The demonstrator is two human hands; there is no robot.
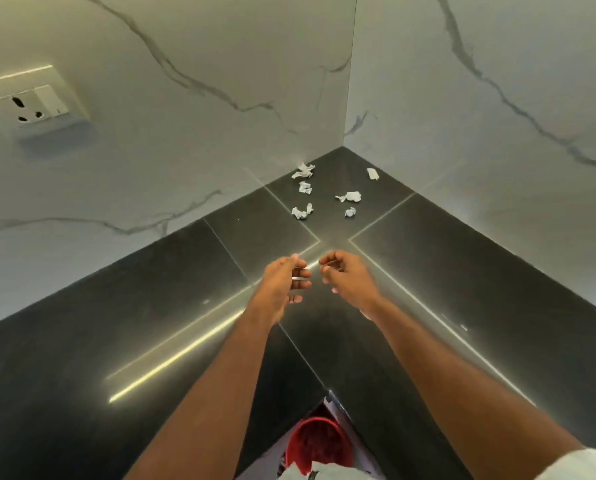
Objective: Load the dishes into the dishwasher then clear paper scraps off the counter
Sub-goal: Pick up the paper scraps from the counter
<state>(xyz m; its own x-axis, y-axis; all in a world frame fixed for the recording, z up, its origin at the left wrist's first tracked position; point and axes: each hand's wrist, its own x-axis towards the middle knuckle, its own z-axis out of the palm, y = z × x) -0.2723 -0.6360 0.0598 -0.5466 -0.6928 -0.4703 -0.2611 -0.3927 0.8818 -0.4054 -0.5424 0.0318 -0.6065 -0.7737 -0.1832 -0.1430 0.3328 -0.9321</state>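
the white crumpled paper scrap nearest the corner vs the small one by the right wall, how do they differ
The white crumpled paper scrap nearest the corner is larger, ragged and spread out, lying by the left marble wall. The small white paper scrap by the right wall is compact, smoother and apart from the cluster. Both lie on the black counter, untouched.

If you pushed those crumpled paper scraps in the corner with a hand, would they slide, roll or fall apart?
The paper scraps look small, thin and crumpled, so probably very light and soft. On the glossy black counter they would likely skid or tumble rather than roll true. The six lie apart, so a push would probably scatter them toward the marble walls.
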